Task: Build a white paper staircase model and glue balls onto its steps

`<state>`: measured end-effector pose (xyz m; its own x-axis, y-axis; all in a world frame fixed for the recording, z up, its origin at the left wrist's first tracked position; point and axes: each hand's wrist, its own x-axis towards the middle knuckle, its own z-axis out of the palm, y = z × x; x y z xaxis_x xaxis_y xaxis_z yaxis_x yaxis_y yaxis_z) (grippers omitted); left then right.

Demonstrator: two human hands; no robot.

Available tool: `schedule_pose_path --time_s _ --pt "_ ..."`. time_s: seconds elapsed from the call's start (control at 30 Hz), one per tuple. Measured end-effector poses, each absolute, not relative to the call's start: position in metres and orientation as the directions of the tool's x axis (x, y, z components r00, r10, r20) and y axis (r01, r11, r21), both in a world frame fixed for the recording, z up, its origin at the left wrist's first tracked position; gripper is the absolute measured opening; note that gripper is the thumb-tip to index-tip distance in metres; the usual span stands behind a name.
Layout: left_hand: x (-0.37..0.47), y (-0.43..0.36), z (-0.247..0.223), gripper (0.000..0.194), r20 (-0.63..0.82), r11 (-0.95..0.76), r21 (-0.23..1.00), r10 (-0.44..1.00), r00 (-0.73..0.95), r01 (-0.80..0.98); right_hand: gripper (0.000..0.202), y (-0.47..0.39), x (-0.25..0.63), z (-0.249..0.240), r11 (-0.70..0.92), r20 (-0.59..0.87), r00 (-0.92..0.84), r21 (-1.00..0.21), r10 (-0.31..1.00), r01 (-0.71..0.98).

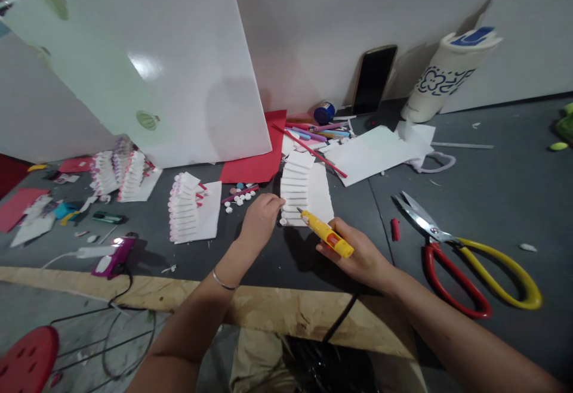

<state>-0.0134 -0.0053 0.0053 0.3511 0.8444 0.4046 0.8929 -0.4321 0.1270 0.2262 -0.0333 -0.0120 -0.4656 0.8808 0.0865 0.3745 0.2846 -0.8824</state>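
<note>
My left hand has its fingers pinched together at the left edge of a fan of rolled white paper strips; whatever lies between the fingertips is too small to make out. The strips lie side by side on a white card. My right hand grips a yellow glue gun, its dark tip pointing at the lower strips. A small white round piece sits at the end of the lowest strip. More white round pieces lie left of my left hand.
A similar fan with pink-tipped strips lies to the left. Large scissors with red and yellow handles rest at right, near a red cap-like piece. Behind stand a phone and a white tumbler. A purple device sits front left.
</note>
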Motion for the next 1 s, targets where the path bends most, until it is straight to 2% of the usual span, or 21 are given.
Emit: schedule_pose_path --time_s 0.17,0.57,0.67,0.8,1.0 --pt "-0.013 -0.005 0.003 0.017 0.385 -0.434 0.127 0.850 0.358 0.892 0.026 -0.034 0.226 -0.013 0.279 0.072 -0.467 -0.878 0.881 0.389" --pt "-0.013 -0.015 0.005 0.023 0.475 -0.396 0.135 0.830 0.291 0.908 0.025 -0.034 0.228 -0.016 0.280 0.076 -0.462 -0.877 0.884 0.391" --pt "-0.013 -0.024 0.005 0.026 0.482 -0.403 0.099 0.819 0.310 0.910 0.025 -0.034 0.229 -0.015 0.274 0.064 -0.469 -0.877 0.881 0.394" --pt "-0.010 -0.036 -0.001 0.028 0.404 -0.403 0.026 0.841 0.359 0.915 0.024 -0.035 0.229 -0.015 0.287 0.083 -0.469 -0.879 0.879 0.381" --pt "-0.006 -0.041 -0.009 0.023 0.374 -0.379 -0.024 0.855 0.360 0.925 0.024 -0.036 0.229 -0.019 0.287 0.086 -0.457 -0.874 0.886 0.392"
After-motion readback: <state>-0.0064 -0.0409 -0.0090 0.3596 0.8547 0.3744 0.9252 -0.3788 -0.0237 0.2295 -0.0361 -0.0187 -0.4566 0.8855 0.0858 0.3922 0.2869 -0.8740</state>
